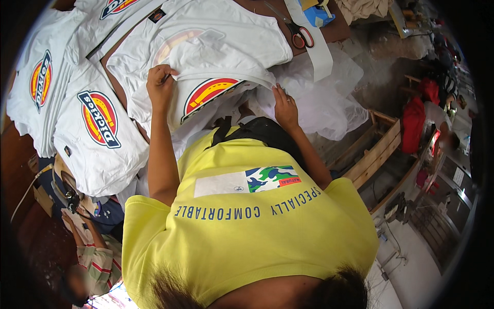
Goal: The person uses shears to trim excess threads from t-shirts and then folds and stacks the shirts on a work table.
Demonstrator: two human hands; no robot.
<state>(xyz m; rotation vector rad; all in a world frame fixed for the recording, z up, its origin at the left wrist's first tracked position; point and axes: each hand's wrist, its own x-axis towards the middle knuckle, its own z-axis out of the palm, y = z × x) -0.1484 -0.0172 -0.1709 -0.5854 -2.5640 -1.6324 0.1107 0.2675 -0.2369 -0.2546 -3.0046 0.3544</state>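
Note:
A white T-shirt [221,57] with a red, yellow and dark blue print lies in front of me, its near part lifted and folded over so that some of the print faces me. My left hand [161,86] is closed on its left side, fingertips pinching the cloth. At the right end of the lifted edge, my right hand [284,107] pinches the fabric between thumb and fingers. Between my hands the edge hangs in a loose curve. Beneath and to the right spreads a thin, sheer white plastic sheet [329,98].
More printed white T-shirts [98,154] are piled at the left. Orange-handled scissors [300,37] rest on a white paper strip [320,54], near a blue packet [320,16]. A wooden frame [378,147] stands at the right. At lower left a co-worker's striped sleeve [100,260] shows beside a machine.

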